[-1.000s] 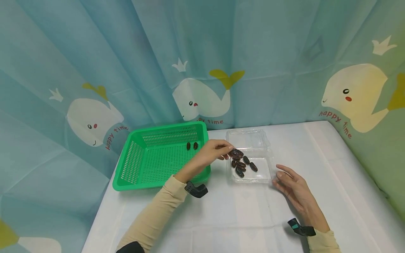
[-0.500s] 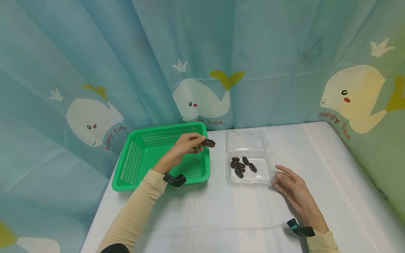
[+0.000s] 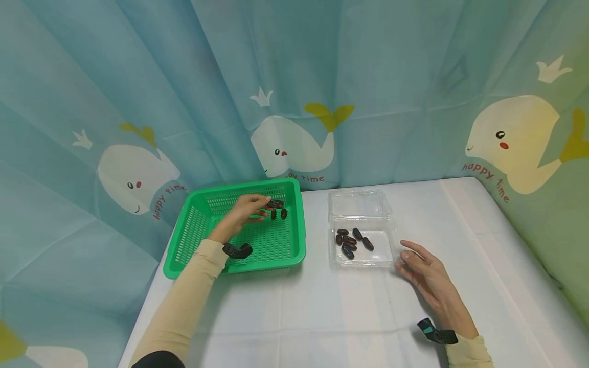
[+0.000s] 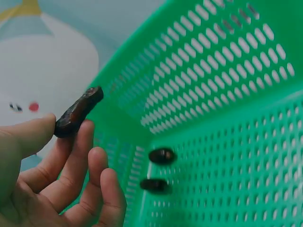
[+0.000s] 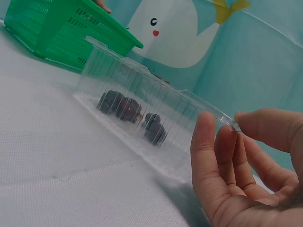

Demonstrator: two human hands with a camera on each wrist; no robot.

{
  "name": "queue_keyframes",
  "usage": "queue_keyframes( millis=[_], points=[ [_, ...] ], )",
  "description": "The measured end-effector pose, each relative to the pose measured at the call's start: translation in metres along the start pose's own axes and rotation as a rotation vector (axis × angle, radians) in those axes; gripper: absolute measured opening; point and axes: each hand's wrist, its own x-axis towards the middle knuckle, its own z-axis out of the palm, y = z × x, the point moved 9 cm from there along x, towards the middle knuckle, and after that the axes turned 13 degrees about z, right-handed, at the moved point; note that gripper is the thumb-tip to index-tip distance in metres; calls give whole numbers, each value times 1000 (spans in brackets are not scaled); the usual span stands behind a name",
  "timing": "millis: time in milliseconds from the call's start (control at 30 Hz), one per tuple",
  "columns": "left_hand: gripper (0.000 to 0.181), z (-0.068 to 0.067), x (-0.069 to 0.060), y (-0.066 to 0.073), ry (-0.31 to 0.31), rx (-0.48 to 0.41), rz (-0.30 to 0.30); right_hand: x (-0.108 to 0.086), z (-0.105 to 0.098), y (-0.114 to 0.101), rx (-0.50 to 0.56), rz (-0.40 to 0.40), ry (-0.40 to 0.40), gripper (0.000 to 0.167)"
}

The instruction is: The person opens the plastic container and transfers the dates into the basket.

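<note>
My left hand (image 3: 244, 213) pinches a dark brown date (image 4: 78, 112) between thumb and fingers, over the right part of a green plastic basket (image 3: 184, 273). Two more dates lie on the basket floor just below it; in the left wrist view one date (image 4: 162, 156) is beside another (image 4: 154, 185). My right hand (image 3: 425, 276) pinches the rim of a clear plastic clamshell box (image 5: 182, 101) at its near right corner. Several dates (image 3: 348, 241) lie in the box, mostly toward its left side. Its lid (image 3: 359, 203) is folded back, away from me.
Both containers stand on a white cloth-covered table (image 3: 340, 312), the basket on the left and the box right of it, with a gap between. A blue curtain (image 3: 391, 102) printed with whales hangs close behind the table.
My left hand has carried the date leftward from above the clear box to above the basket. The right hand has stayed at the box's corner.
</note>
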Motion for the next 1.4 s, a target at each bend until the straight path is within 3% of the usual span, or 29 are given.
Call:
queue_keyframes(
  millis=[300,567,900,1133,1400],
  points=[
    [47,-16,10,-25,43,43,-59,0,1,-1,-8,-12,-5,32],
    [42,-21,18,-37,73,81,-60,0,0,-1,-9,-22,-11,33],
    [35,-26,22,-44,113,124,-45,0,0,-1,-25,-20,-11,33],
    [35,-34,21,-47,133,207,-33,1,1,-1,-9,-17,-21,33],
    [35,-41,21,-54,139,224,-35,1,0,-1,-1,-14,-20,33]
  ],
)
